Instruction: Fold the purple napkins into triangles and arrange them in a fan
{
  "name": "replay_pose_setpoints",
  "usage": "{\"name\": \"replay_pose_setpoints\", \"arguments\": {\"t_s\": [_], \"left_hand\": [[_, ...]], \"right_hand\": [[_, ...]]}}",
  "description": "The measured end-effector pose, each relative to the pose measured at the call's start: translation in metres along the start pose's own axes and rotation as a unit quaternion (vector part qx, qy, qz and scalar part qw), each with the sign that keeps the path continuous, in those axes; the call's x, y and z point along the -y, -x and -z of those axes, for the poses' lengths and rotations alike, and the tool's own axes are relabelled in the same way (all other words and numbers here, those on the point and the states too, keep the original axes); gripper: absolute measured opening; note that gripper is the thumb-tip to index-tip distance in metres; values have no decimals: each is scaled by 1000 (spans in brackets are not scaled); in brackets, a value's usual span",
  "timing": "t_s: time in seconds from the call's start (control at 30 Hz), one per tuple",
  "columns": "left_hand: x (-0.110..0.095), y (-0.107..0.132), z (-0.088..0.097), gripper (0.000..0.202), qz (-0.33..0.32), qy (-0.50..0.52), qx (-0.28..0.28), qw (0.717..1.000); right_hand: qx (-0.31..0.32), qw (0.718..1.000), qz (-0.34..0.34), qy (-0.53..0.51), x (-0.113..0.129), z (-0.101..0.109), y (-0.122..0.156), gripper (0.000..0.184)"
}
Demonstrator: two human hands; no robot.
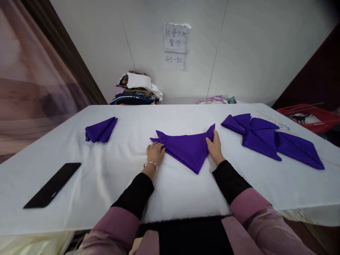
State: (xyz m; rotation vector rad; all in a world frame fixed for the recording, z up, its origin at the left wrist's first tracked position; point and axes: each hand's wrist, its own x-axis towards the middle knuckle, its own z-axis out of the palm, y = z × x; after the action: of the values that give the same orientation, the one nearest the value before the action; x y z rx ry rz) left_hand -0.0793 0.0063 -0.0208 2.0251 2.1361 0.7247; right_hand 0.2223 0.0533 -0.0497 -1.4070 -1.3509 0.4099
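A purple cloth napkin [187, 148] lies folded into a downward-pointing triangle on the white tablecloth [170, 187] in front of me. My left hand [155, 153], with a silver bracelet at the wrist, pinches the napkin's left corner, fingers closed on the fabric. At the right corner, my right hand [214, 146] grips the cloth edge with thumb and fingers. Both corners are lifted slightly into points.
A folded purple napkin [101, 130] lies at the left. Several overlapping purple napkins [271, 141] lie at the right. A black phone [53, 185] rests near the front left edge. A clothes pile [136, 89] sits by the wall; a red basket [310, 117] stands at the far right.
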Motion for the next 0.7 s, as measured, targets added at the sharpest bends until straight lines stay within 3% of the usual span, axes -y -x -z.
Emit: {"name": "replay_pose_setpoints", "arguments": {"t_s": [0.13,0.3,0.47,0.6,0.7], "left_hand": [[4,-1,-3,27,-36,24,-21,999],[5,1,-6,28,-118,67,-65,989],[-8,15,-8,28,-238,132,-75,959],[-26,29,-9,27,-308,161,-68,935],[-37,38,-7,26,-365,162,-53,915]], "right_hand": [[-11,995,93,44,21,1,11,42],[173,975,128,-53,55,-10,42,32],[295,942,128,-97,74,-20,62,53],[321,934,102,-117,73,-21,60,74],[314,937,66,-141,73,-19,59,75]]}}
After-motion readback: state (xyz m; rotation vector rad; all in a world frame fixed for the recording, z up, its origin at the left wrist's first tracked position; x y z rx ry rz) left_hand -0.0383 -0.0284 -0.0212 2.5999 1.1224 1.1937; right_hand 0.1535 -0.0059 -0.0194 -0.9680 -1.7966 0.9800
